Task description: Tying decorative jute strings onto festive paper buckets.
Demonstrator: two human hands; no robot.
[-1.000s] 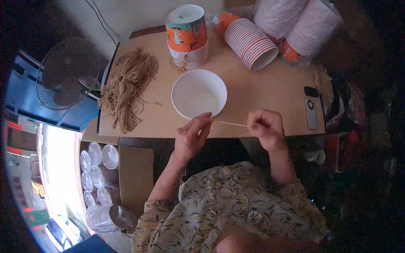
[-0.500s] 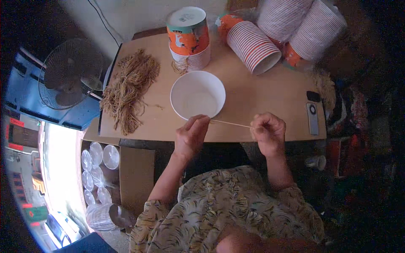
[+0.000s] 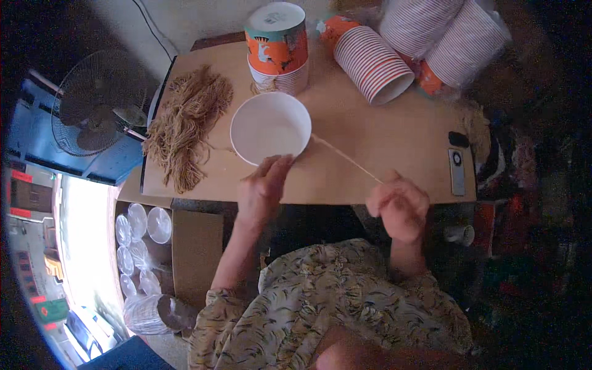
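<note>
A white paper bucket [image 3: 271, 126] stands open end up on the table, tilted a little toward me. At its near rim my left hand [image 3: 262, 188] is closed, fingertips on the edge; the thumb is partly hidden. My right hand [image 3: 401, 203] pinches one end of a thin tan cord [image 3: 348, 159] at the table's front edge. That cord runs taut from the bucket's right side to my right fingers; how it is fixed there is hidden. To the left lies a loose heap of similar tan cords [image 3: 188, 126].
Behind the bucket rises an upside-down stack of orange printed buckets [image 3: 277, 52]. More nested buckets [image 3: 376, 65], some in clear plastic [image 3: 465, 43], lie at the back right. A phone [image 3: 456, 169] rests by the table's right edge. A fan [image 3: 98, 102] stands on the left.
The bucket and my left hand have moved left. My right hand has moved slightly right and down, and the cord now leaves the bucket's right side instead of my left fingertips.
</note>
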